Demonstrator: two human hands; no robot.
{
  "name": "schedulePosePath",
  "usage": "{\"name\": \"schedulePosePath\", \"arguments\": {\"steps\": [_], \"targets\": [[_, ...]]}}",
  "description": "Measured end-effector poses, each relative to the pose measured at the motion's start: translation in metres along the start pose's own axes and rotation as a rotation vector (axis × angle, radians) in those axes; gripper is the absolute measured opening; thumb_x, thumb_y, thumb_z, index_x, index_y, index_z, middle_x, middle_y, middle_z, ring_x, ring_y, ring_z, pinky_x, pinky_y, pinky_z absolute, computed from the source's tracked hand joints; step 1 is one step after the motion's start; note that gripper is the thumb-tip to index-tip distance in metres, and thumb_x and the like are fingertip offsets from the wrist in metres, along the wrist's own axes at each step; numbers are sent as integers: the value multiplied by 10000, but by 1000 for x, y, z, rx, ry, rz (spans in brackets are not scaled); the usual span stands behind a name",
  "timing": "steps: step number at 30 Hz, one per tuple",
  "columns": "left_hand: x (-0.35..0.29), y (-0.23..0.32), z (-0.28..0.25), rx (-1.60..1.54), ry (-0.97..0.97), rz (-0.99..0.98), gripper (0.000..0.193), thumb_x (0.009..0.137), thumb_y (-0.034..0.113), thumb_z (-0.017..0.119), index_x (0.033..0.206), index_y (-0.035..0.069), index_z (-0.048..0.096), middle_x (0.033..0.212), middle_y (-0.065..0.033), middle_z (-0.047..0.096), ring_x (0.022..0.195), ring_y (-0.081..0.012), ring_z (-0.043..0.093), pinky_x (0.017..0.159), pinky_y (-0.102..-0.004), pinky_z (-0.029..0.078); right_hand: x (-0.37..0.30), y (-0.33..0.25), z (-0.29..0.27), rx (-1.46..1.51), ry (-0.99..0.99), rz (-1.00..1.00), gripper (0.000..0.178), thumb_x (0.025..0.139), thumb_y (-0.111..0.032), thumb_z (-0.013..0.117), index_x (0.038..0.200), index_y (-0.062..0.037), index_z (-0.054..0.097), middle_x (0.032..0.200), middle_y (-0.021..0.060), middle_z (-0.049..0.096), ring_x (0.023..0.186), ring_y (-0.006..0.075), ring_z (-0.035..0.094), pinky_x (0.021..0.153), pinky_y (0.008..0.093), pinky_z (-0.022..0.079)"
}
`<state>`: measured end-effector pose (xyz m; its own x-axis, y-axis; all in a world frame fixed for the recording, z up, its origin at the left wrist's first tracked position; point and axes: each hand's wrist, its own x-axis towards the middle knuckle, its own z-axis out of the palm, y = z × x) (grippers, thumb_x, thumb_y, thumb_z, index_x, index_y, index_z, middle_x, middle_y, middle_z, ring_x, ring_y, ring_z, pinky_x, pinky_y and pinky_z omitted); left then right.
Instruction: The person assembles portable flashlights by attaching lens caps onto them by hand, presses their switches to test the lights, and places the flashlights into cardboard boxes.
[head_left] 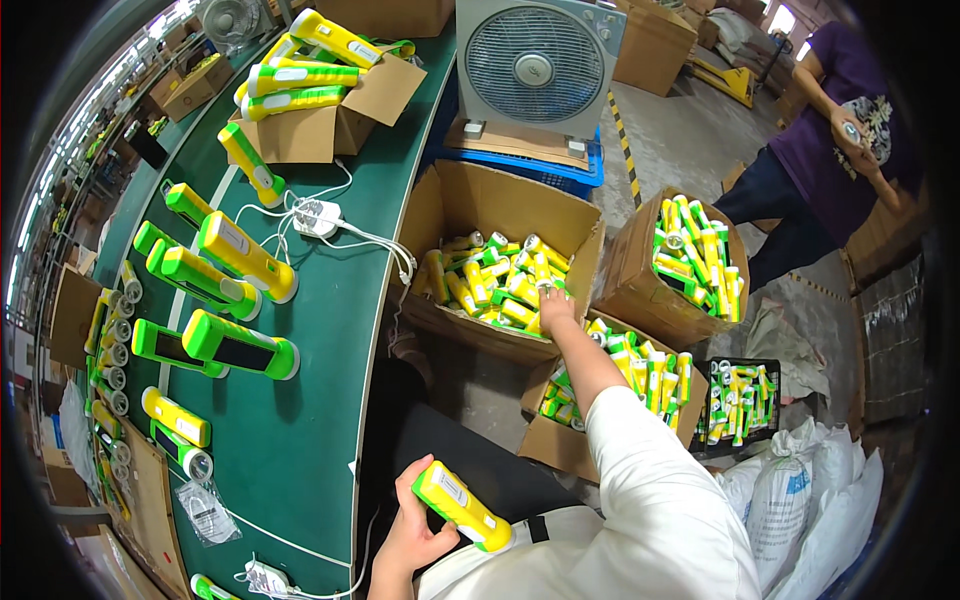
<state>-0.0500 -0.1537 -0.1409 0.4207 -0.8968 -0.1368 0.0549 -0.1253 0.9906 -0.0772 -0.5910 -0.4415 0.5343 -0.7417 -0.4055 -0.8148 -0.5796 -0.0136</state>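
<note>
Close to my lap, my left hand is closed around a yellow and green flashlight, thumb on its near side and fingers behind its green end. My right arm stretches out to an open cardboard box heaped with similar flashlights. In that box my right hand has its fingers closed at the end of one yellow flashlight; the fingertips are partly hidden. On the green table at my left, several flashlights stand or lean, some with dark panels showing.
White charging cables run from a power strip across the table. A box fan stands beyond the boxes. More flashlights fill a carton, another box and a black crate. White sacks lie at right; a person stands behind.
</note>
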Motion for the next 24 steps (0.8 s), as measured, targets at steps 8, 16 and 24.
{"name": "schedulePosePath", "arguments": {"steps": [8, 16, 24], "targets": [[6, -2, -6, 5, 1, 13, 863, 609, -83, 512, 1372, 57, 133, 1075, -172, 500, 1014, -278, 528, 960, -396, 383, -38, 17, -72, -29, 47, -243, 519, 627, -243, 781, 1058, -36, 581, 1122, 167, 557, 1059, 349, 506, 899, 399, 455], [10, -8, -1, 29, -1, 36, 875, 574, 12, 501, 1376, 115, 165, 1036, -157, 490, 975, -273, 548, 888, -406, 449, -137, 51, -89, 613, 751, -177, 489, 635, -185, 771, 1033, -32, 533, 978, 160, 564, 946, 364, 493, 842, 424, 420], [6, -2, 4, -39, -41, 36, 864, 594, -66, 508, 1372, 70, 157, 1073, -161, 481, 1010, -270, 526, 958, -390, 393, -192, 50, -77, 1782, 569, 140, 376, 799, -199, 732, 1045, 0, 528, 939, 62, 601, 834, 138, 571, 709, 255, 464]]}}
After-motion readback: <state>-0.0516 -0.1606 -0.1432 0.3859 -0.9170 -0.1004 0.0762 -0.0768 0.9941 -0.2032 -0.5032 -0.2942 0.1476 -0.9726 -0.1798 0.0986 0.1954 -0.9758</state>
